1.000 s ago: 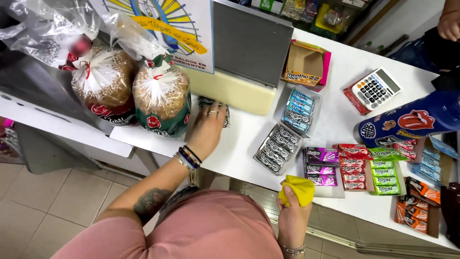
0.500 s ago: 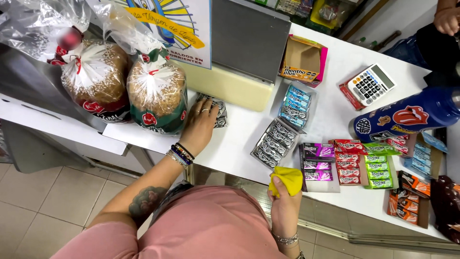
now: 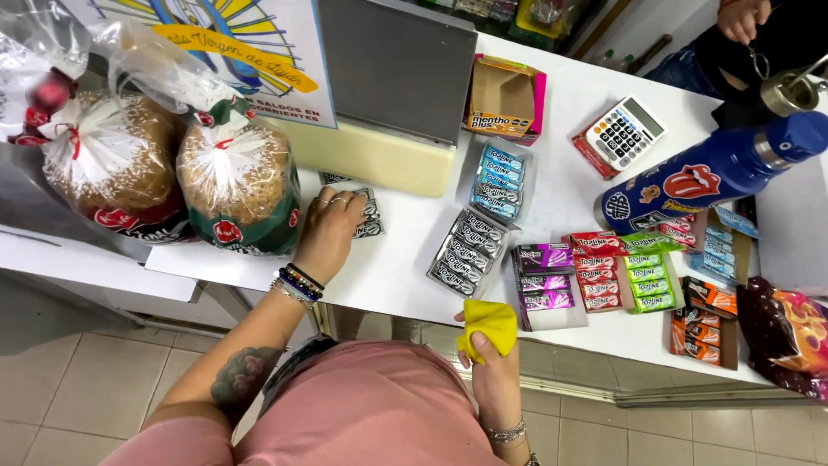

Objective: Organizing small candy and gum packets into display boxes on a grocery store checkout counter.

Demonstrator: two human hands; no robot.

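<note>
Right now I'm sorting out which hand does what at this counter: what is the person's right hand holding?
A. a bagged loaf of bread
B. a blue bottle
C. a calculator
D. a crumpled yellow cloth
D: the right hand grips a crumpled yellow cloth at the near edge of the white counter, while the left hand rests on small dark packets beside the bagged bread.
</note>
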